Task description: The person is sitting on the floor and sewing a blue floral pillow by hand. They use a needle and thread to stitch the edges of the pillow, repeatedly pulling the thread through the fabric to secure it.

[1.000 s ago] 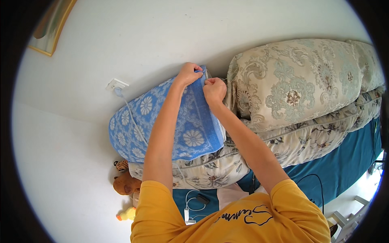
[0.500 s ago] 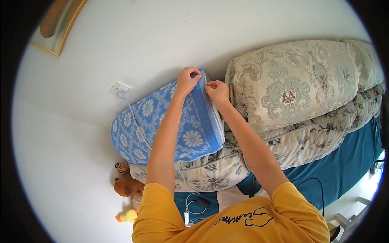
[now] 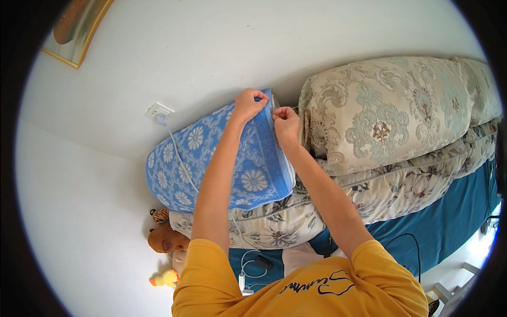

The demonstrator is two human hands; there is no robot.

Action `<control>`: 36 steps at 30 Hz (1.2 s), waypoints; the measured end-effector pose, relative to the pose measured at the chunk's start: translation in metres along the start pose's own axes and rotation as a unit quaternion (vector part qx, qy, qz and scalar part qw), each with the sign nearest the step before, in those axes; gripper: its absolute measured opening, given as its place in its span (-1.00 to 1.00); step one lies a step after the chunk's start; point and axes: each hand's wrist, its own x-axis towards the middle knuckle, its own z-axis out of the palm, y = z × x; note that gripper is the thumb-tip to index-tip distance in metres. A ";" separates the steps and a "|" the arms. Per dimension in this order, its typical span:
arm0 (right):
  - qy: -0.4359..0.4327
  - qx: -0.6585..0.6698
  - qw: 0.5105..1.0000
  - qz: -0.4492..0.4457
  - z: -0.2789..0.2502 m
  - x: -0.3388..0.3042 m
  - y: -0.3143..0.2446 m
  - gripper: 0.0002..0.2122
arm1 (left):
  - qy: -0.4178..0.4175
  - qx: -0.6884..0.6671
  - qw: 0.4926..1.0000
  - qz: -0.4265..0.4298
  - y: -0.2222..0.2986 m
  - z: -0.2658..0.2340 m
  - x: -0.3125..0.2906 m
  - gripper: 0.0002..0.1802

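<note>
A blue towel (image 3: pixel 198 164) with white flowers lies over a pillow, whose pale edge (image 3: pixel 289 166) shows along the towel's right side. At the towel's far right corner, my left hand (image 3: pixel 250 105) pinches its border between thumb and fingers. Just to the right, my right hand (image 3: pixel 288 127) is closed in a pinch at the pale edge beside the border. What lies between its fingertips is too small to make out. A thin light strand shows beside that hand.
A large patterned cushion (image 3: pixel 391 113) stands to the right against the wall. Under both lies a floral cushion (image 3: pixel 274 232) on a teal sheet (image 3: pixel 422 224). A white cable (image 3: pixel 177 153) runs from a wall socket (image 3: pixel 158 111) across the towel. Plush toys (image 3: pixel 168 240) sit at the left.
Both hands have shifted very slightly to the right, still pinching at the towel's far right corner. The towel's edge has moved a little with them.
</note>
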 end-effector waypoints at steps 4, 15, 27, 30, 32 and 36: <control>0.017 -0.003 1.000 0.001 0.003 -0.002 -0.005 -0.91 | -0.027 -0.015 0.999 0.015 -0.004 -0.001 0.001 -0.81; 0.052 -0.111 0.992 -0.040 0.013 0.004 -0.015 -0.94 | -0.099 -0.044 0.993 -0.045 0.005 -0.009 0.001 -0.69; -0.072 -0.321 0.937 -0.115 -0.025 0.017 -0.042 -0.82 | -0.060 -0.046 0.997 -0.002 -0.001 -0.008 -0.008 -0.63; -0.094 -0.348 0.920 -0.153 -0.025 0.024 -0.056 -0.85 | -0.043 0.004 0.998 0.050 -0.001 -0.009 -0.010 -0.61; -0.097 -0.345 0.915 -0.185 -0.015 0.039 -0.061 -0.85 | -0.041 0.003 0.999 0.030 0.004 -0.007 -0.010 -0.59; -0.177 -0.420 0.876 -0.159 0.002 0.063 -0.059 -0.77 | -0.048 0.013 0.999 0.012 -0.004 -0.005 -0.005 -0.58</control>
